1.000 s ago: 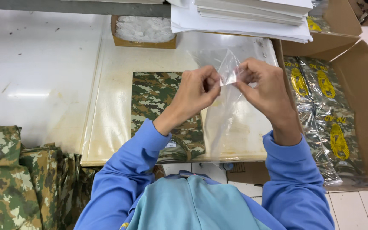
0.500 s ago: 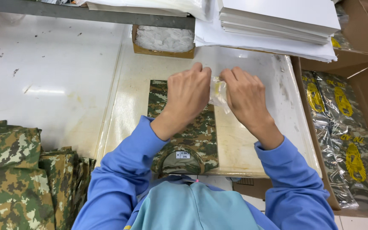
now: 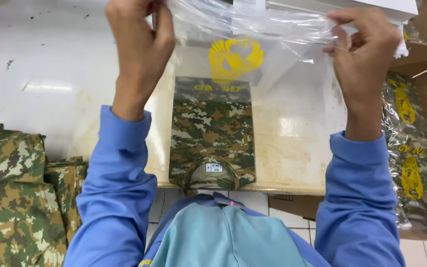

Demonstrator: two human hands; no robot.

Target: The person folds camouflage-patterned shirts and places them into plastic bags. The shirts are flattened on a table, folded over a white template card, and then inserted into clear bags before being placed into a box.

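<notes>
Above the surface, both hands pinch the upper edge of a clear plastic bag (image 3: 253,44) with a yellow emblem: the left hand (image 3: 142,44) at 10 o'clock and the right hand (image 3: 364,49) at 2 o'clock, each grip clamped on the film, stretching it taut between them. Thin, limp and slippery, the bag looks best held by its mouth corners. Beneath it at 6 o'clock lies a folded camouflage shirt (image 3: 212,133) on the pale surface (image 3: 50,74). Stacked camouflage garments (image 3: 11,198) sit at 8 o'clock; a cardboard box of bagged shirts (image 3: 411,163) stands at 3 o'clock.
</notes>
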